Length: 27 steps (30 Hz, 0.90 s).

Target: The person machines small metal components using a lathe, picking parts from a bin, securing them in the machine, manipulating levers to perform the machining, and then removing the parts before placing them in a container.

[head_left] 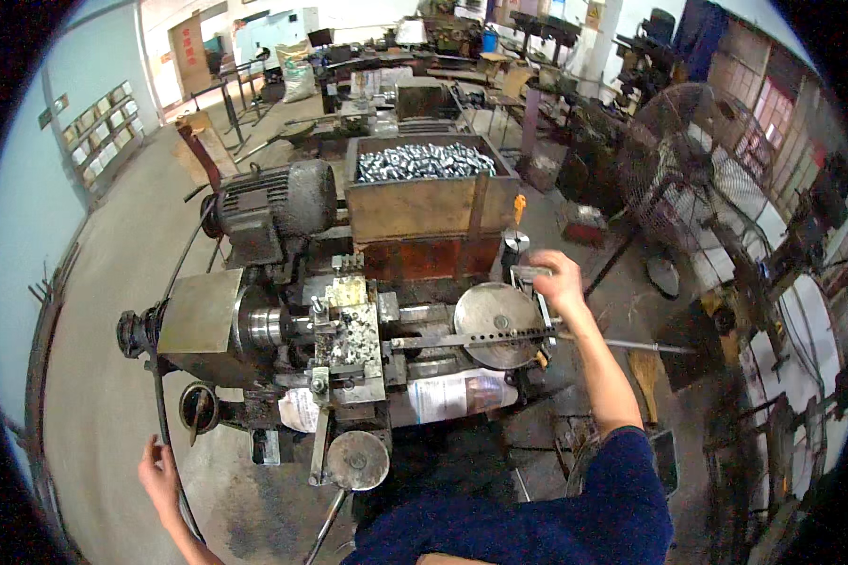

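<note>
My right hand (558,282) is curled beside the right end of a small lathe-like machine, next to a short pale metal piece (530,271). Its fingers look closed, but motion blur and the hand itself hide what is in them. Just left of it sits a round metal disc (499,318), crossed by a flat bar with a row of holes (471,340). At the lower left, my left hand (160,478) hangs with loosely bent fingers apart, near a black cable (163,407). Between the hands is the machine's tool block (349,344), facing the spindle chuck (266,327).
Behind the machine stands a large bin (415,212) of small shiny metal parts. An electric motor (278,202) sits at its left. A smaller disc (358,460) on a rod juts toward me. To the right are a big caged fan (697,160) and a broom head (644,381).
</note>
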{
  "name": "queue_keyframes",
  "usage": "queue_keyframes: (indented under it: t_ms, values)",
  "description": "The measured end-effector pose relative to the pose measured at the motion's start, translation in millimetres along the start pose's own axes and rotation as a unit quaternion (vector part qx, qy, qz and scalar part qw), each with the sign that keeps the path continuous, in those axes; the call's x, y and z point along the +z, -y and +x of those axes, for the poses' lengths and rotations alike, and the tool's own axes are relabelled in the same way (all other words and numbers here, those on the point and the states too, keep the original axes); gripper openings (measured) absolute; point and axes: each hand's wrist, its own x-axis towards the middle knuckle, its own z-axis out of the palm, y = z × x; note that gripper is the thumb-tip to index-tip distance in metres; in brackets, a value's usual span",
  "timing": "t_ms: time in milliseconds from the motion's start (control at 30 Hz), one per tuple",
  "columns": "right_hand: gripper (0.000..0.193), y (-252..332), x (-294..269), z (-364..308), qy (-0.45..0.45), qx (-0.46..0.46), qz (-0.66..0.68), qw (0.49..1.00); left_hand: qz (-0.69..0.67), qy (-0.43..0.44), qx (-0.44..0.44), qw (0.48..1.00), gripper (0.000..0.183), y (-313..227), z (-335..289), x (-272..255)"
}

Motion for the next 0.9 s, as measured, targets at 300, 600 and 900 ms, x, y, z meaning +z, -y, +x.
queue_keyframes:
  t_ms: [300,600,900]
  values:
    - [0.032,-45,-151,-249,-0.025,0.38,-0.037,0.924,-0.321,0.052,-0.324,0.889,0.046,136,23,49]
    - [0.003,-103,-215,-491,0.066,0.443,-0.279,0.85,-0.296,0.091,-0.336,0.889,0.046,78,10,91]
    - [0.004,-101,-200,-489,0.371,0.179,-0.422,0.807,-0.296,0.092,-0.337,0.889,0.046,75,10,87]
